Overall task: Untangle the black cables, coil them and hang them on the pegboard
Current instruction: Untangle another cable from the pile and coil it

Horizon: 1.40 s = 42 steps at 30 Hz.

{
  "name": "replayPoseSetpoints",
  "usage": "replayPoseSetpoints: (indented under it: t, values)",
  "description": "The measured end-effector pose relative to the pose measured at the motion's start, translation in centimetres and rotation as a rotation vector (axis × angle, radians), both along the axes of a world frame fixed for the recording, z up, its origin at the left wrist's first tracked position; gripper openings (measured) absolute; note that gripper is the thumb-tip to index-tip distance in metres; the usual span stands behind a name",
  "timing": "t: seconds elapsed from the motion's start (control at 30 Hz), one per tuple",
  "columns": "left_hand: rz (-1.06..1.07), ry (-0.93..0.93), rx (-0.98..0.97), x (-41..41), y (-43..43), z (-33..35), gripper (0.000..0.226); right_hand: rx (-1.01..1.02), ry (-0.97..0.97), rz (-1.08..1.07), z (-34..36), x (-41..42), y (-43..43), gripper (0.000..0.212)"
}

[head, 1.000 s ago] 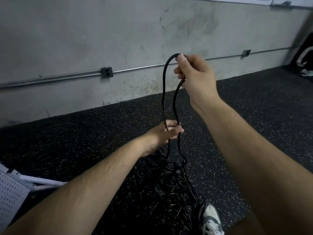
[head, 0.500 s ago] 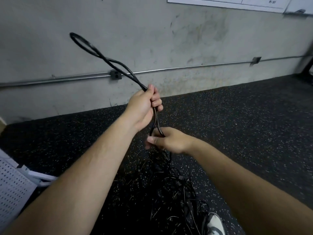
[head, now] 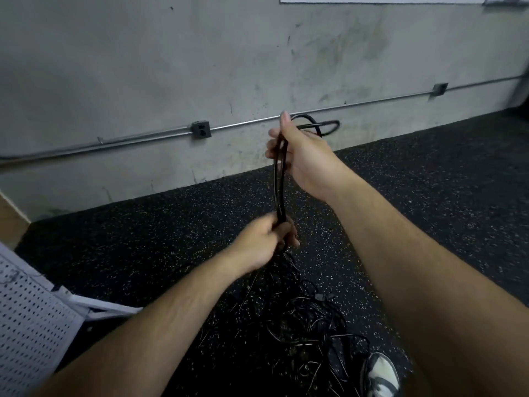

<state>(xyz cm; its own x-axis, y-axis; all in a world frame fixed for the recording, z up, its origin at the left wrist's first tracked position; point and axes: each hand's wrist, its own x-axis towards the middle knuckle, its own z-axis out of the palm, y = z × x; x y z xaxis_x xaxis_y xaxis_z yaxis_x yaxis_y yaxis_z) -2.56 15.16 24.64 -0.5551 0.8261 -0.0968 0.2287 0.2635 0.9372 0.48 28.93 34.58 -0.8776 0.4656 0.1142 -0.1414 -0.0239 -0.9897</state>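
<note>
A doubled black cable (head: 279, 190) runs taut between my two hands above the floor. My right hand (head: 300, 156) grips its upper part, and the cable's folded loop (head: 329, 127) sticks out to the right of that hand, in front of the wall. My left hand (head: 266, 239) grips the same strands lower down. Below it the cable drops into a tangled pile of black cables (head: 300, 325) on the floor. A white pegboard (head: 28, 325) lies at the lower left.
The floor is black speckled rubber (head: 429, 196). A grey concrete wall (head: 200, 67) stands behind, with a metal conduit and an outlet box (head: 201, 129). My shoe (head: 380, 373) is beside the cable pile at the bottom right.
Half a second ago my left hand held the loop high to the left with my right hand below. Now my right hand holds the upper part and my left hand grips lower down.
</note>
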Motion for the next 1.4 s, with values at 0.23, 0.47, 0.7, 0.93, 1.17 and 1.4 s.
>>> replayPoseSetpoints:
  t: [0.23, 0.47, 0.7, 0.93, 1.17, 1.4]
  values:
    - [0.192, 0.109, 0.275, -3.4, -0.4, 5.5, 0.018, 0.307, -0.474, 0.528, -7.7, 2.5, -1.0, 0.044]
    - [0.308, -0.063, 0.340, -4.2, -0.1, 4.8, 0.024, 0.345, -0.393, 0.201, -7.2, 1.7, -1.6, 0.014]
    - [0.009, -0.061, -0.005, -1.2, -1.6, -1.3, 0.030, 0.225, -0.180, 0.004, -2.1, 0.0, -1.6, 0.012]
    - [0.193, -0.190, 0.327, -2.0, -0.4, 4.1, 0.028, 0.006, -0.229, 0.446, -5.3, 2.0, -0.5, 0.028]
    - [0.179, -0.322, 0.431, -3.8, 0.6, 6.5, 0.031, 0.267, -0.461, 0.453, -8.9, 2.1, -3.2, 0.025]
    - [-0.055, -0.180, 0.069, -1.5, -0.3, 0.6, 0.046, -0.288, -0.054, 0.053, -2.6, 0.0, -1.2, 0.030]
